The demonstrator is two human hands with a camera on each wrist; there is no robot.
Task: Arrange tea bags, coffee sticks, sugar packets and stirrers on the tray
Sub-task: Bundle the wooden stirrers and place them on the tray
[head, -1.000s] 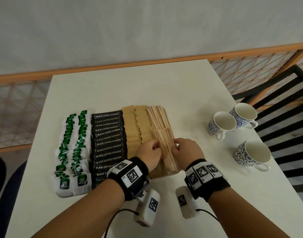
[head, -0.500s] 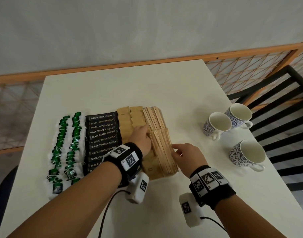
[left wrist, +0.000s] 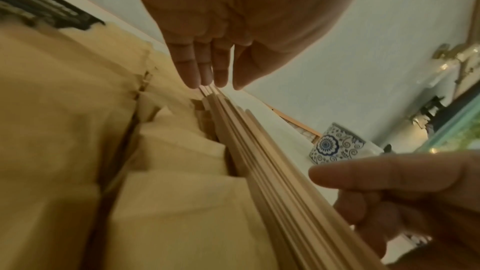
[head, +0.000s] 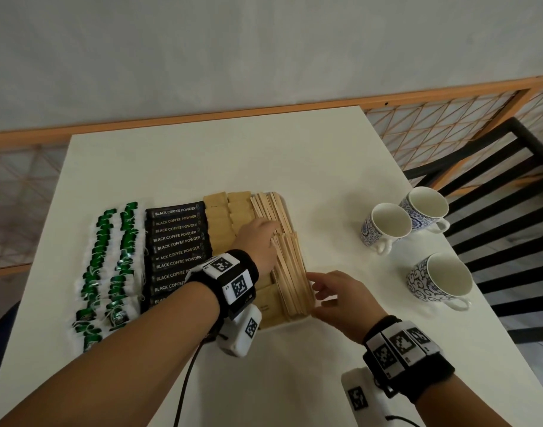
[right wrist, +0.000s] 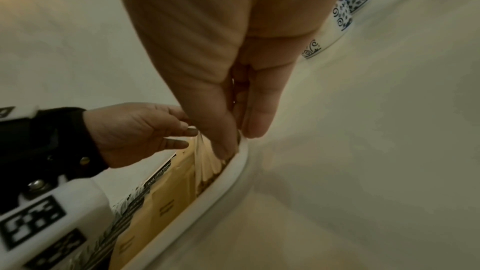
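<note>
Wooden stirrers (head: 290, 266) lie at tray (right wrist: 221, 180) right edge — I square them: left hand (head: 256, 241) flat-fingered on top, right hand (head: 335, 298) relaxed-fingered vs. side. Tea bags (head: 110, 266), coffee sticks (head: 176, 248), sugar packets (head: 224, 223) placed — approx. done, tidying left.

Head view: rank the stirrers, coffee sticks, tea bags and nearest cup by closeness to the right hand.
From the right hand:
1. Stirrers, at its fingertips, left.
2. Nearest cup, right.
3. Coffee sticks, left beyond the sugar packets.
4. Tea bags, far left.
</note>
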